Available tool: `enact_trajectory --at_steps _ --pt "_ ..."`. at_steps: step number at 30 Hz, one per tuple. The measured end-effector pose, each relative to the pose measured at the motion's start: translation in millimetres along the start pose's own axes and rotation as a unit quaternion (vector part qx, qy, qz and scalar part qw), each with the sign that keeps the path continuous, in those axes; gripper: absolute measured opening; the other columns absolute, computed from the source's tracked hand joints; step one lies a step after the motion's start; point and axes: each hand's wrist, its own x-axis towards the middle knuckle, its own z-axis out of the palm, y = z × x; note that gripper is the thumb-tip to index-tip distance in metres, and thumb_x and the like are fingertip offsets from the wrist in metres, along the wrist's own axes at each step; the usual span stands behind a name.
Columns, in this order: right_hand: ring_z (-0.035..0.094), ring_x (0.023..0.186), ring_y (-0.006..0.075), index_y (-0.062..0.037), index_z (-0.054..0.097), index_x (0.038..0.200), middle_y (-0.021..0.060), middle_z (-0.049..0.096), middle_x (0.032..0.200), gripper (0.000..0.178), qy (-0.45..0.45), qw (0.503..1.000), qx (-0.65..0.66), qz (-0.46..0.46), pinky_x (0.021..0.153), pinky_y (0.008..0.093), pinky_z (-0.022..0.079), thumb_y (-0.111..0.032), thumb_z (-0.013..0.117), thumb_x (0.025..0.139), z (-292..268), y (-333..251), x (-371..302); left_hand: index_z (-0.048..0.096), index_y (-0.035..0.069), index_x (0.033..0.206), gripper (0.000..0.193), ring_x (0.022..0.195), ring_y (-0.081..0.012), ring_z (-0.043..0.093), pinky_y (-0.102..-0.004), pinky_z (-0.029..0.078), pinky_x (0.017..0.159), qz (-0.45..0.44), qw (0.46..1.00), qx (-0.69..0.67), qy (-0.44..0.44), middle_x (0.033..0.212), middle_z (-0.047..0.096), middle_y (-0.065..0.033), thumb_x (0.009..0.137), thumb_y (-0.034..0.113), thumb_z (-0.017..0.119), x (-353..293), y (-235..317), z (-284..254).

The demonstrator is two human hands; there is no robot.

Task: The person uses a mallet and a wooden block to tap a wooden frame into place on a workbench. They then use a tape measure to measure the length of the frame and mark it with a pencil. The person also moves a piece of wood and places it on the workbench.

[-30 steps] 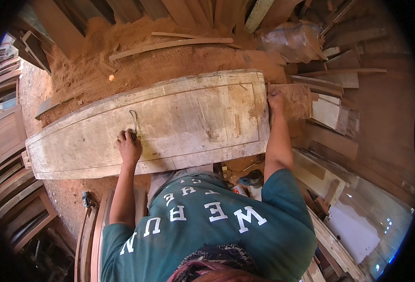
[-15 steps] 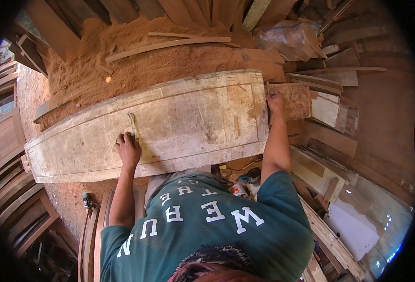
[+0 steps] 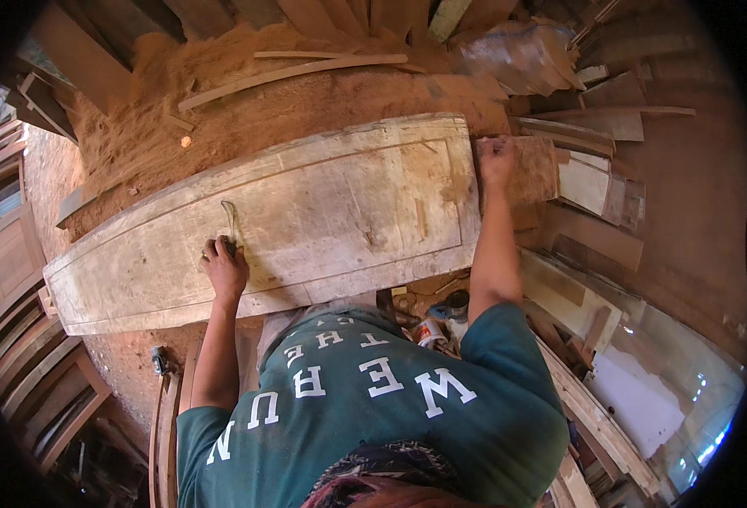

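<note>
A long, pale, worn wooden board [image 3: 323, 220] lies across in front of me, with dark lines running along its edges. My left hand [image 3: 224, 269] rests on its left half, fingers curled round a small dark object [image 3: 230, 247] with a loop of thin cord [image 3: 230, 216] lying on the board. The object's kind is mostly hidden by the fingers. My right hand [image 3: 497, 162] is at the board's right end, over a brown, dusty wooden piece [image 3: 533, 169]. Its fingers are bent together; what they hold, if anything, is too small to make out.
Sawdust [image 3: 280, 110] heaps up beyond the board, with a thin wood strip [image 3: 293, 78] on it. A crumpled plastic bag [image 3: 522, 57] lies at the far right. Stacked boards [image 3: 18, 279] stand at the left. A white container [image 3: 428, 333] sits near my body; offcuts [image 3: 585, 182] lie at the right.
The view has shifted slightly. My left hand stays on the board with the dark object, and my right hand remains at the right end, its fingers turned slightly.
</note>
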Motion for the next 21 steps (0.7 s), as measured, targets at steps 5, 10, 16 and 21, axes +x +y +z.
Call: enact_trajectory --at_steps 5,10,16,21 --pt "0.068 0.093 0.0388 -0.003 0.067 0.093 0.0209 0.071 0.092 0.029 -0.468 0.868 -0.163 0.036 0.081 0.0468 0.053 -0.028 0.079 0.084 -52.4 -114.5 -97.9 0.053 0.004 0.131 0.05 0.12 -0.0417 0.049 -0.0536 0.037 0.1 -0.024 1.0 0.003 -0.01 0.131 0.051 -0.0243 0.088 0.022 0.071 -4.3 0.5 -0.3" --pt "0.065 0.093 0.0372 -0.0013 0.06 0.086 0.0193 0.067 0.093 0.027 -0.412 0.889 -0.19 -0.054 0.078 0.0446 0.051 -0.022 0.077 0.086 -35.6 -103.6 -135.3 0.052 0.004 0.132 0.051 0.122 -0.0419 0.049 -0.0536 0.037 0.1 -0.016 1.0 -0.001 -0.003 0.132 0.051 -0.0248 0.089 0.023 0.071 -4.1 -0.9 0.5" --pt "0.067 0.087 0.0423 -0.0037 0.069 0.1 0.0206 0.069 0.092 0.015 -0.284 0.934 -0.091 -0.197 0.074 0.0471 0.054 -0.012 0.069 0.088 -12.0 -122.4 -84.7 0.05 0.005 0.134 0.053 0.124 -0.0419 0.049 -0.0544 0.037 0.1 -0.01 1.0 0.011 0.004 0.132 0.052 -0.0257 0.089 0.025 0.07 -4.5 -2.9 5.3" --pt "0.066 0.096 0.0417 -0.0023 0.073 0.1 0.0205 0.07 0.101 0.014 -0.196 0.969 -0.133 -0.064 0.083 0.047 0.054 -0.01 0.064 0.092 5.3 -131.3 -50.3 0.051 0.004 0.134 0.054 0.12 -0.0438 0.049 -0.0556 0.037 0.1 -0.022 1.0 0.015 0.001 0.132 0.052 -0.0258 0.089 0.026 0.07 -7.8 -8.9 10.1"
